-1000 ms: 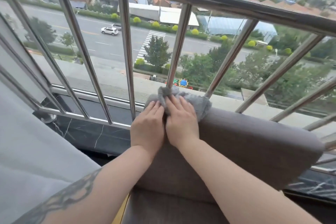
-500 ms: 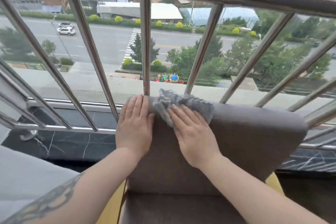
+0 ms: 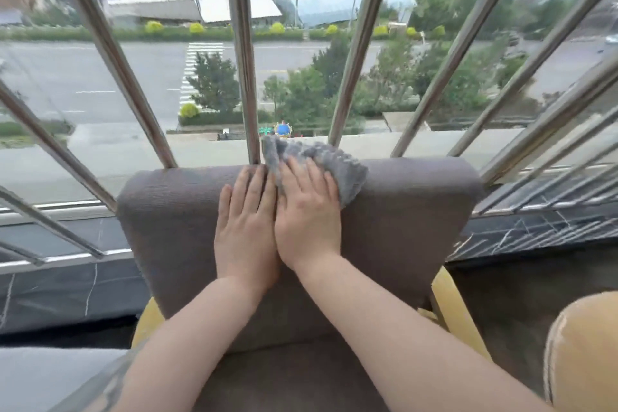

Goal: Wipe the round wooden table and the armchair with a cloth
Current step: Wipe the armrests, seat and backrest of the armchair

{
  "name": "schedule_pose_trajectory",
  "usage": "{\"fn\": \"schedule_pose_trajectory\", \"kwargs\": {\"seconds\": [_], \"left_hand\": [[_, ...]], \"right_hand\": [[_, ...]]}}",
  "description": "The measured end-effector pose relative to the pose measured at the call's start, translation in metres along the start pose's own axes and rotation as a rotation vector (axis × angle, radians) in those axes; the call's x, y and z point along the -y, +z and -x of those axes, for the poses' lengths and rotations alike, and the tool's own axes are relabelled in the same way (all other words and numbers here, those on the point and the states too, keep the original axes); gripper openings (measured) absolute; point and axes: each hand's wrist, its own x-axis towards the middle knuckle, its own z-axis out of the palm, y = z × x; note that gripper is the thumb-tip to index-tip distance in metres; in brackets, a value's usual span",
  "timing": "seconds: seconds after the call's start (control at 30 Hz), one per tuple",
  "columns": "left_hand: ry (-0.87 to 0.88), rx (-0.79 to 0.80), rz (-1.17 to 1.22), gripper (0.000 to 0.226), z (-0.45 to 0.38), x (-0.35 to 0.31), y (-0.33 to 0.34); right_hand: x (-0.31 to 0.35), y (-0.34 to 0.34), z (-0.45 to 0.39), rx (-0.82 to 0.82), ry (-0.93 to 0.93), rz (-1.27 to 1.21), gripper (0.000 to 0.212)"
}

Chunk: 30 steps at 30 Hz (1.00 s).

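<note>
My left hand (image 3: 245,227) lay flat with straight fingers on the grey armchair (image 3: 174,211) backrest, touching my right hand (image 3: 306,214). My right hand, fingers also extended, pressed the grey cloth (image 3: 329,162) against the backrest's top edge, just before the steel railing (image 3: 354,53).

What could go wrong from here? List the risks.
1. The cloth bunches over the top edge of the armchair by the railing; pushed further, it may slip behind.
2. The right hand presses it flat without gripping, so it could slide free.
3. The left hand crowds the stroke.
</note>
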Motion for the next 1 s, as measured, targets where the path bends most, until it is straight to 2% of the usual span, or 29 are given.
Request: {"fn": "schedule_pose_trajectory", "kwargs": {"seconds": [0.07,0.1,0.13,0.17,0.23,0.27,0.33,0.4,0.43,0.47,0.5,0.53,0.57,0.6,0.63,0.7,0.73,0.8,0.87,0.9,1.0], "left_hand": [[-0.014,-0.010,0.030,0.053,0.000,0.002,-0.003],[-0.019,-0.015,0.036,0.052,-0.002,0.002,-0.004],[-0.023,-0.022,0.034,0.051,-0.003,-0.001,-0.004],[-0.025,-0.028,0.027,0.051,-0.005,-0.006,-0.003],[-0.008,-0.029,0.025,0.051,-0.009,-0.021,0.003],[0.004,-0.029,0.034,0.052,-0.011,-0.029,0.006],[0.001,-0.041,0.060,0.052,-0.012,-0.039,0.011],[-0.004,-0.052,0.060,0.051,-0.012,-0.041,0.012],[0.001,-0.057,0.055,0.051,-0.013,-0.040,0.013],[0.007,-0.056,0.050,0.051,-0.014,-0.041,0.013],[0.016,-0.049,0.051,0.051,-0.014,-0.042,0.014],[0.032,-0.041,0.058,0.051,-0.014,-0.046,0.015],[0.057,-0.029,0.066,0.051,-0.014,-0.053,0.016],[0.089,-0.016,0.071,0.052,-0.015,-0.061,0.018],[0.120,0.000,0.077,0.052,-0.015,-0.068,0.019],[0.188,0.026,0.089,0.052,-0.018,-0.080,0.022],[0.226,0.035,0.089,0.052,-0.021,-0.086,0.023],[0.294,0.052,0.081,0.051,-0.027,-0.100,0.027],[0.310,0.065,0.083,0.051,-0.030,-0.122,0.032],[0.308,0.064,0.078,0.051,-0.033,-0.132,0.036],[0.325,0.060,0.078,0.052,-0.040,-0.146,0.041]], "right_hand": [[-0.042,-0.017,0.012,0.071,-0.244,0.057,0.044],[-0.072,-0.027,0.011,0.076,-0.295,0.118,0.042],[-0.092,-0.035,0.006,0.059,-0.272,0.161,0.041],[-0.100,-0.038,-0.002,0.033,-0.167,0.178,0.040],[-0.080,-0.030,-0.011,-0.015,0.113,0.111,0.041],[-0.065,-0.022,-0.005,-0.037,0.151,0.076,0.041],[-0.062,-0.021,0.021,-0.028,-0.020,0.009,0.040],[-0.105,-0.040,0.034,0.046,-0.260,0.042,0.039],[-0.126,-0.049,0.028,0.053,-0.272,0.090,0.038],[-0.139,-0.054,0.016,0.039,-0.197,0.121,0.039],[-0.143,-0.052,-0.001,0.003,-0.033,0.109,0.040],[-0.132,-0.048,-0.013,-0.044,0.135,0.073,0.042],[-0.116,-0.041,-0.017,-0.082,0.222,0.076,0.043],[-0.103,-0.033,-0.012,-0.095,0.203,0.079,0.044],[-0.098,-0.032,-0.001,-0.067,0.107,0.068,0.046],[-0.127,-0.045,0.018,0.031,-0.106,0.052,0.048],[-0.154,-0.054,0.018,0.025,-0.131,0.090,0.047],[-0.190,-0.072,0.005,-0.036,0.051,0.142,0.046],[-0.193,-0.073,-0.010,-0.090,0.268,0.092,0.047],[-0.185,-0.067,-0.010,-0.097,0.281,0.064,0.047],[-0.179,-0.059,0.017,-0.087,0.040,-0.013,0.047]]}}
